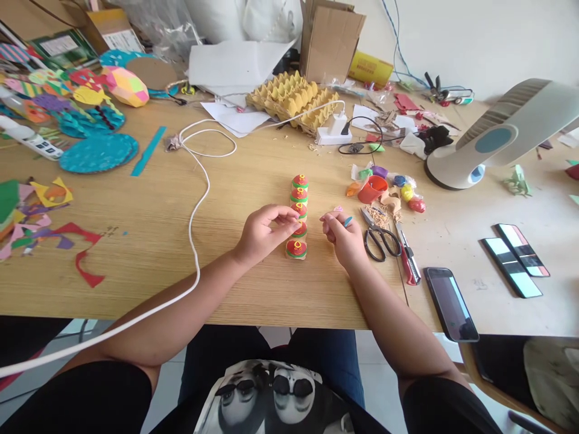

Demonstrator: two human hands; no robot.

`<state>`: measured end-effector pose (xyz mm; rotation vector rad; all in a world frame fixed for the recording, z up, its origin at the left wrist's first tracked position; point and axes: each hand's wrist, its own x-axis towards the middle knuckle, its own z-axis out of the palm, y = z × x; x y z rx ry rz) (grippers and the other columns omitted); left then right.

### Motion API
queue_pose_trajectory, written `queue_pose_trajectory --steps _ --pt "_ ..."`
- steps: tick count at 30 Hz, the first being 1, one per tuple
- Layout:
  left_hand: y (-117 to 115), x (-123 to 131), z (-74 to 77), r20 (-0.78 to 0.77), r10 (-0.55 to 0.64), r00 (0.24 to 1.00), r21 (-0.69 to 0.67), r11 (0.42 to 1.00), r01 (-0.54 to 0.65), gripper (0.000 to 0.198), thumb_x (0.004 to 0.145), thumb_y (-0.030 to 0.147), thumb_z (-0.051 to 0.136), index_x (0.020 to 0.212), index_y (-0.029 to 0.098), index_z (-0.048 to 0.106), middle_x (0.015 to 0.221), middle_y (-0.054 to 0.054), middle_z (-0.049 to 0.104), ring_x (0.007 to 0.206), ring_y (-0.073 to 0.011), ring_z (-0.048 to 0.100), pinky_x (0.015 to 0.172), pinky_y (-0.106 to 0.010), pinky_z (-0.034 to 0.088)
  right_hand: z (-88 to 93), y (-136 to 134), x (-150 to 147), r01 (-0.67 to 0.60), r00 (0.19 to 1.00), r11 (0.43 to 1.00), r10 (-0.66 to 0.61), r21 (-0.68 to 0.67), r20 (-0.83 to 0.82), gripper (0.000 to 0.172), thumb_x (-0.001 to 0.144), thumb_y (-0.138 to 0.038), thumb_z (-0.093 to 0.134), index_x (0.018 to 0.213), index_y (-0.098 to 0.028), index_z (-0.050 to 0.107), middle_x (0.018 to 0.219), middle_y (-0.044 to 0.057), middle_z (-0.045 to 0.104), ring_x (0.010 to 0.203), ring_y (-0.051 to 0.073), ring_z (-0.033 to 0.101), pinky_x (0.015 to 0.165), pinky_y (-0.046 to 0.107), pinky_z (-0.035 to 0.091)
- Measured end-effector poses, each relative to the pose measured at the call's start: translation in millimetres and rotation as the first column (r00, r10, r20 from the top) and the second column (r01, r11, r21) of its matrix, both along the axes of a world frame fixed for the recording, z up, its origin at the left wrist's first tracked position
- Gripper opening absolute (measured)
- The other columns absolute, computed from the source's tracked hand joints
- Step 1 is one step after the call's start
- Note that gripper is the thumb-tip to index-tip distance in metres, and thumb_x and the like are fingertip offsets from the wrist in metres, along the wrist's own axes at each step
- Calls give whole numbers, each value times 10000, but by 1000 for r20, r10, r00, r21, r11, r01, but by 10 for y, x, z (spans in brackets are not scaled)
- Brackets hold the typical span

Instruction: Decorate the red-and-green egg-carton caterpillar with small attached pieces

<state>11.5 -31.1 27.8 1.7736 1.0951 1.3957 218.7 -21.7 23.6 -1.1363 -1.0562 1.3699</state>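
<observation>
A row of several small round clay pieces (297,248) runs away from me on the table, each with a red top, a green band and yellow trim over a tan base. Over the row's left side, my left hand (262,236) is closed in a pinch, its fingertips in front of the middle pieces; what it holds, if anything, is too small to make out. To the right of the row, my right hand (346,242) is closed, with a small teal stick (348,221) poking up between its fingers. Most of that stick is hidden.
Scissors (382,235), a red utility knife (411,265) and a phone (451,304) lie right of my right hand. Bagged clay (407,191) and an orange cup (373,189) sit behind them. A white cable (192,235) crosses my left forearm. A fan (493,138) stands far right.
</observation>
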Motion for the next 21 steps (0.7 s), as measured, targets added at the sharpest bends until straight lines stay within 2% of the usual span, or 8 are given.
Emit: queue_pose_trajectory --steps 5,11,14,18,21 --pt "8 -11 -5 -80 39 996 77 996 -33 106 884 290 711 882 184 721 848 -30 742 756 -134 668 742 -263 559 -6 7 -2 -5 1000 1000 5 -8 25 333 762 -505 740 757 -185 649 619 -28 527 510 76 331 486 254 228" --pt "2 -27 20 -117 55 992 105 994 -43 147 924 301 658 888 182 737 843 -44 746 767 -146 674 747 -275 544 -2 5 -6 -19 999 1000 19 0 38 323 776 -495 728 752 -184 644 620 -26 533 511 77 334 494 258 229" --pt "1 -19 21 -96 57 994 47 998 -52 185 933 336 648 954 186 754 896 -59 770 811 -164 703 780 -290 553 0 7 -5 -19 999 1000 19 2 44 319 781 -496 720 772 -184 650 615 -30 525 507 79 329 492 261 217" --pt "21 -14 3 29 42 999 -94 995 -39 244 914 393 675 999 179 756 955 -74 788 851 -181 734 783 -291 579 -10 11 4 -41 998 999 41 -1 43 324 782 -504 724 817 -189 658 631 -36 532 502 77 320 491 265 212" --pt "47 -22 -5 90 55 994 -151 988 -41 262 902 412 695 989 171 752 957 -82 788 874 -187 738 807 -298 586 -22 11 14 -73 997 997 73 6 15 307 798 -486 727 849 -189 667 642 -41 536 498 70 310 492 264 200"
